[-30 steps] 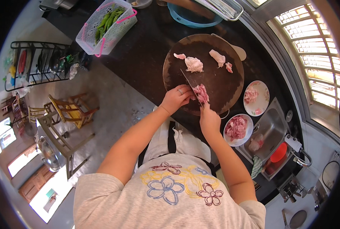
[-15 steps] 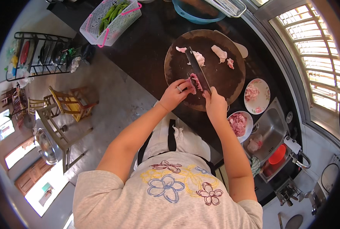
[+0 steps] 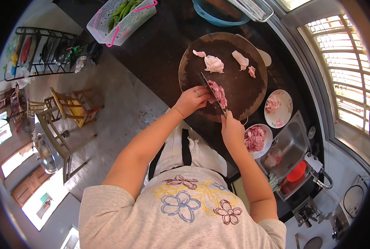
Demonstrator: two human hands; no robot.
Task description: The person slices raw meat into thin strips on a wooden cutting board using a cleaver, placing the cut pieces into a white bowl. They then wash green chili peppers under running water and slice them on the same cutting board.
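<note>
On a round, dark wooden chopping board (image 3: 248,96), my right hand (image 3: 233,132) is closed round the handle of a cleaver (image 3: 213,92), whose blade is seen nearly edge-on. My left hand (image 3: 192,100), a ring on one finger, presses with bent fingers on a piece of pink meat at the blade's left side, mostly hidden under the fingers. Cut slices of meat (image 3: 220,96) lie along the blade's right side. Farther up the board are a pale fatty lump (image 3: 214,64), a small strip (image 3: 199,53), a longer pale piece (image 3: 240,60) and a small pink bit (image 3: 251,72).
Right of the board stand a flowered plate (image 3: 285,119) with pale meat and a white bowl (image 3: 268,148) of redder meat. Beyond them is a sink (image 3: 295,135) with a red basin (image 3: 296,171). A basket of green peppers (image 3: 129,31) and a blue basin (image 3: 218,19) stand far back.
The cleaver has come down and toward me, its blade turning from broadside to nearly edge-on. More slices now show on its right. My left hand stays at the meat.
</note>
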